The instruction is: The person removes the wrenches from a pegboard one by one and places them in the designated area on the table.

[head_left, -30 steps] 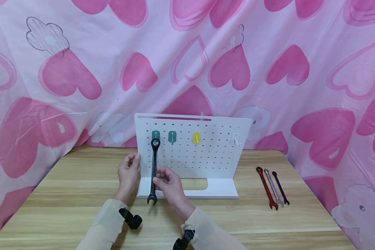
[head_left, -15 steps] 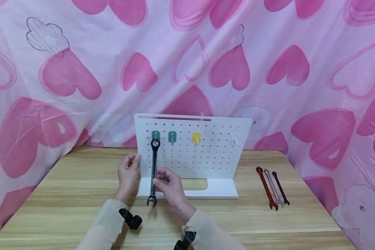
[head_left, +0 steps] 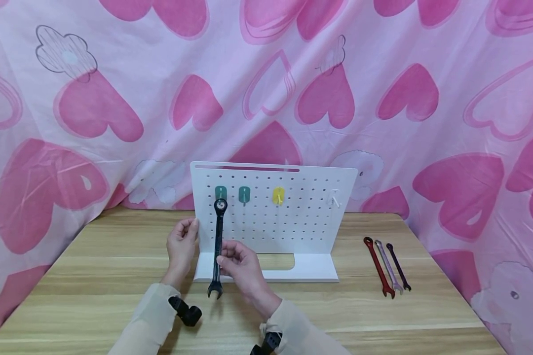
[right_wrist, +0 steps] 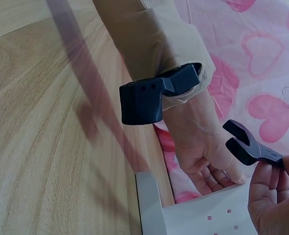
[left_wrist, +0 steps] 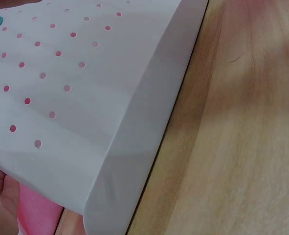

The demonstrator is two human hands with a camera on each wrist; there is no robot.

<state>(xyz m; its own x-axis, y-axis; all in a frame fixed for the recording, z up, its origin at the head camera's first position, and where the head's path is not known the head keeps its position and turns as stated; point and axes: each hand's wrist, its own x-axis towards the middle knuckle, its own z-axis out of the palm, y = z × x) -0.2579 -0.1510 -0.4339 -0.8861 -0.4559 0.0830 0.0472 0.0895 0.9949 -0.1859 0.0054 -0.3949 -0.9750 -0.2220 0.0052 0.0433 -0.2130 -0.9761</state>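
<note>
My right hand [head_left: 242, 261] pinches a black combination wrench [head_left: 217, 236] by its lower shank. The wrench stands nearly upright, ring end at the top, just below and in front of the leftmost green hook [head_left: 220, 191]; it does not visibly hang there. Its forked open end [right_wrist: 244, 147] shows in the right wrist view. My left hand [head_left: 180, 246] grips the left edge of a white pegboard [head_left: 271, 241] between thumb and curled fingers. In the left wrist view, part of the left hand [left_wrist: 1, 208] shows beside the board's edge.
Another green hook [head_left: 244, 195], a yellow hook [head_left: 278, 195] and a white hook [head_left: 335, 198] sit along the board. On the right of the wooden table [head_left: 93, 305] lie a red wrench [head_left: 378, 266], a silver wrench [head_left: 388, 266] and a small dark wrench [head_left: 398, 266]. A pink heart-patterned curtain [head_left: 160, 44] hangs behind.
My right hand has drawn the black wrench slightly down and toward me, its open end lower than before. The left hand has stayed on the board's edge.
</note>
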